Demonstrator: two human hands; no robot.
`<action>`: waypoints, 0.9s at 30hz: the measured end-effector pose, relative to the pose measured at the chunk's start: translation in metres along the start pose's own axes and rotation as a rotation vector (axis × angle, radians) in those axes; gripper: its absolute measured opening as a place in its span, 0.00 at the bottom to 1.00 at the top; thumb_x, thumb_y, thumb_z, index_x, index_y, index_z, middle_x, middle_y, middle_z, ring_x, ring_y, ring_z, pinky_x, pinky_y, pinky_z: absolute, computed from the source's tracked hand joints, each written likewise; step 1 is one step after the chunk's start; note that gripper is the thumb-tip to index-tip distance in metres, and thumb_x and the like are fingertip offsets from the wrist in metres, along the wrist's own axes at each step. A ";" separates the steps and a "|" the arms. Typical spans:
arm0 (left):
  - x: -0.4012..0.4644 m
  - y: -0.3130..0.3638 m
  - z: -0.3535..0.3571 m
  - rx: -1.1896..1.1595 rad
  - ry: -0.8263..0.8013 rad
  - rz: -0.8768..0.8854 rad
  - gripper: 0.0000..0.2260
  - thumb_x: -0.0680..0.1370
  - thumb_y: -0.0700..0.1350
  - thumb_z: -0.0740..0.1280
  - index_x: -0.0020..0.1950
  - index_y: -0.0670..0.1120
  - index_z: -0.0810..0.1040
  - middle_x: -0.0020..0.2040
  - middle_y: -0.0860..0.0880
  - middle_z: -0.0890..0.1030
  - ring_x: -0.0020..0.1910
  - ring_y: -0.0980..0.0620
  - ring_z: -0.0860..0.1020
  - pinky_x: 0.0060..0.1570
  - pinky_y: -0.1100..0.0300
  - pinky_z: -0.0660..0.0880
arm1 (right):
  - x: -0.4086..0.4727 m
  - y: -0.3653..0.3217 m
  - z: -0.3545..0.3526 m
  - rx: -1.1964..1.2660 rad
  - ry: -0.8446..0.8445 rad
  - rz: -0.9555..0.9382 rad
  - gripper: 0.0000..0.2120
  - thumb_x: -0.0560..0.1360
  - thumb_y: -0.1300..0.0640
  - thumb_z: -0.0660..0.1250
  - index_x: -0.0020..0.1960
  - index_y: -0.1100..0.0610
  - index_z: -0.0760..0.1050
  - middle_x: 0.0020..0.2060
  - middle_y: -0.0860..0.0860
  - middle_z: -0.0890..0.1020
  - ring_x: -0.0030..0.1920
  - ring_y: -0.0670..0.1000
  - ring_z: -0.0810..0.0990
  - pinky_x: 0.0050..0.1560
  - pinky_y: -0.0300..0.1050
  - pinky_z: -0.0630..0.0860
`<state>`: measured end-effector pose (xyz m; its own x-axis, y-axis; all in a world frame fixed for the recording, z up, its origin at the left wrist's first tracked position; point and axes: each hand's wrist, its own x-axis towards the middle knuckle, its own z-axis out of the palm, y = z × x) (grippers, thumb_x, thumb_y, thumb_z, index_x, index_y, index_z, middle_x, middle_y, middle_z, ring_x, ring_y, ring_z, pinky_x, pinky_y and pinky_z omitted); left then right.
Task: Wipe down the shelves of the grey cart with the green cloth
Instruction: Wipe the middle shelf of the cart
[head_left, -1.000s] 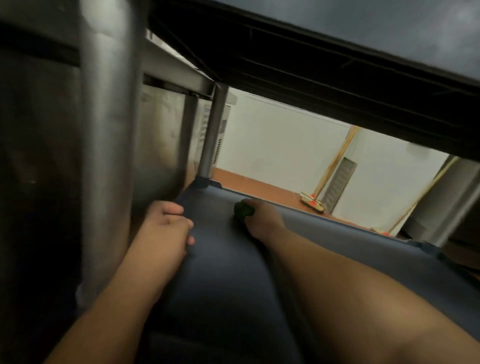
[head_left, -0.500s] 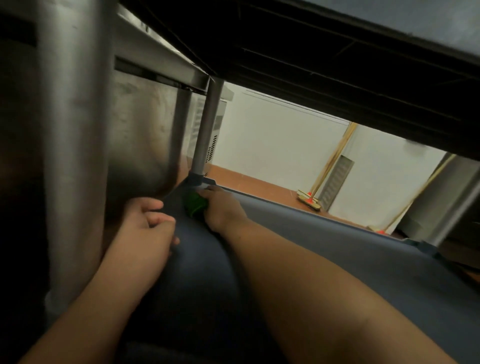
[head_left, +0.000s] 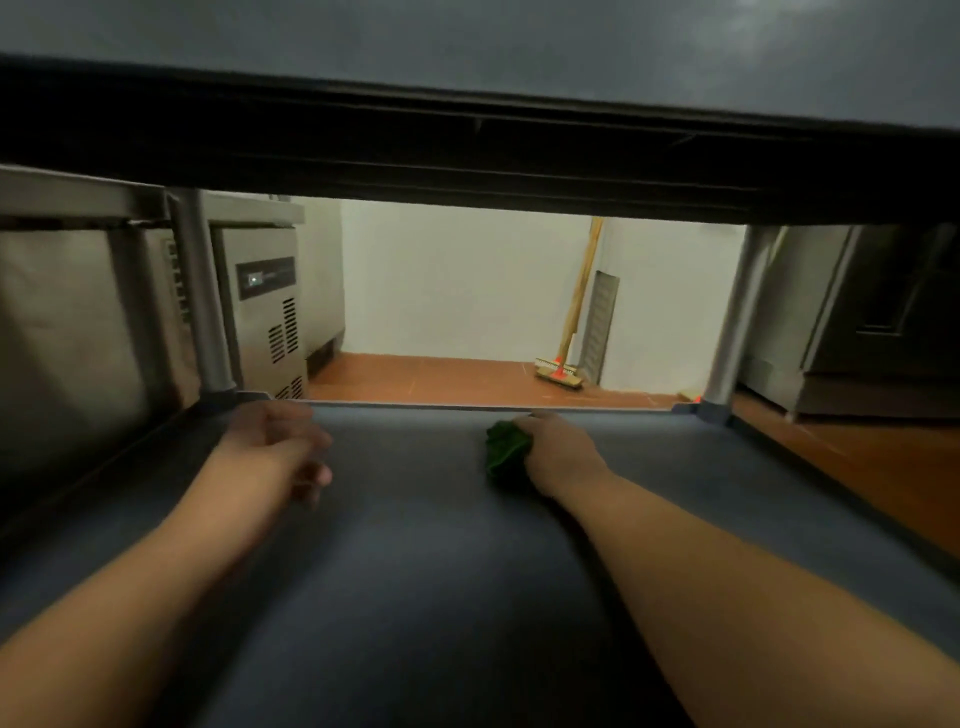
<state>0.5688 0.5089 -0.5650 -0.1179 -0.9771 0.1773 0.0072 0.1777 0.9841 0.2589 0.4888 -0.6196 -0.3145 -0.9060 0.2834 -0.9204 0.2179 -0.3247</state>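
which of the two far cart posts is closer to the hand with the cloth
The right post. The right hand presses the green cloth right of the shelf's middle; the left post stands beyond the empty left hand.

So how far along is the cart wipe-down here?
Done: nothing can be confirmed; no wipe marks show. In hand: the right hand presses the green cloth on the lower shelf near its far edge. The left hand holds nothing. Left: the near stretch, possibly other shelves.

The cart shelf (head_left: 441, 571) looks like matt grey plastic, smooth and unmarked. Its corner posts (head_left: 205, 291) are dull brushed metal. The green cloth (head_left: 504, 454) is soft, crumpled fabric. Behind, the refrigeration unit (head_left: 270, 317) shows satin stainless steel, and the broom (head_left: 576, 306) has a bare wooden handle.
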 end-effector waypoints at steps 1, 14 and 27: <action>0.004 0.000 0.018 -0.019 -0.009 -0.032 0.11 0.78 0.33 0.61 0.59 0.43 0.70 0.47 0.40 0.76 0.33 0.45 0.75 0.32 0.54 0.71 | -0.005 0.025 -0.009 0.008 0.020 0.039 0.22 0.77 0.60 0.59 0.66 0.43 0.75 0.63 0.48 0.77 0.61 0.55 0.78 0.63 0.52 0.76; 0.033 -0.013 0.160 0.086 -0.198 -0.080 0.11 0.78 0.35 0.62 0.59 0.43 0.70 0.46 0.39 0.77 0.38 0.46 0.76 0.36 0.52 0.72 | -0.055 0.227 -0.114 -0.165 0.173 0.397 0.15 0.80 0.60 0.58 0.63 0.51 0.76 0.53 0.53 0.80 0.48 0.52 0.77 0.55 0.49 0.78; 0.068 -0.033 0.086 0.043 -0.210 -0.123 0.11 0.76 0.34 0.62 0.56 0.46 0.73 0.46 0.40 0.79 0.39 0.44 0.77 0.38 0.51 0.74 | -0.016 0.173 -0.082 -0.083 0.078 0.376 0.18 0.79 0.56 0.61 0.69 0.48 0.74 0.61 0.54 0.79 0.61 0.57 0.77 0.65 0.49 0.72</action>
<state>0.4753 0.4461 -0.5867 -0.3192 -0.9466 0.0445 -0.0622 0.0678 0.9958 0.0859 0.5707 -0.6063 -0.6471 -0.7278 0.2273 -0.7522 0.5608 -0.3460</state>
